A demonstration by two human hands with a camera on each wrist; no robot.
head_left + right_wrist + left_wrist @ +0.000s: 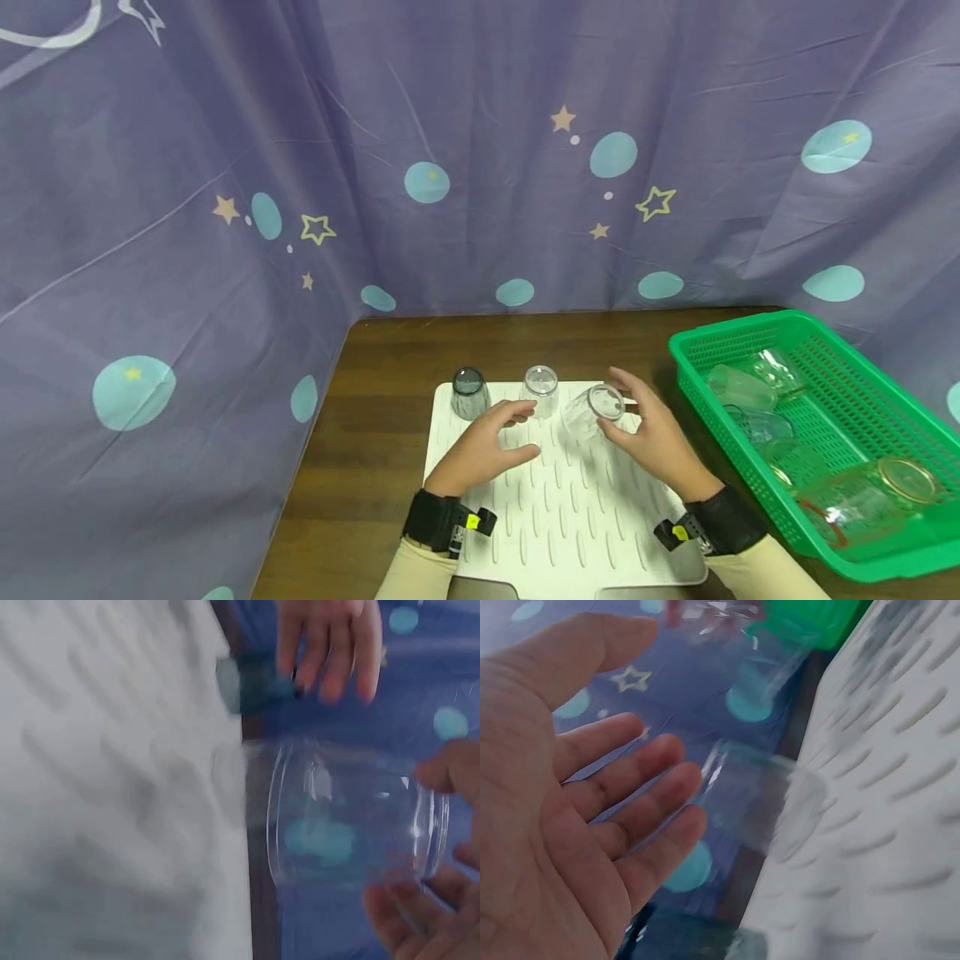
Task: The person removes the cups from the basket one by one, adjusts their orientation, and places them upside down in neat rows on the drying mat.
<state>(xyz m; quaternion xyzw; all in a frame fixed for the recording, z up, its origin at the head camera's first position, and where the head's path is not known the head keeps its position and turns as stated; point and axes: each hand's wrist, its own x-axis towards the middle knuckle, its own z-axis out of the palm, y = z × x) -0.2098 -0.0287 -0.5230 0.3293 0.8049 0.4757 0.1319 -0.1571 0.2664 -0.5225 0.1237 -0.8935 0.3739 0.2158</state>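
My right hand (660,437) holds a clear drinking glass (582,417) by its base end, thumb on one side and fingers on the other. The glass is mouth down and a little tilted, over the right back part of a white ridged drying mat (570,508). My left hand (477,454) holds nothing, its fingers spread and relaxed in front of two upturned glasses. These are a smoky grey glass (470,395) at the mat's back left corner and a clear glass (541,385) along its back edge. In the right wrist view, the held glass (352,817) hangs close over the mat.
A green plastic basket (806,321) stands to the right of the mat, with several glasses and a large clear jar (862,500) lying in it. The brown wooden table (337,467) ends at a purple patterned curtain (480,233) behind and to the left.
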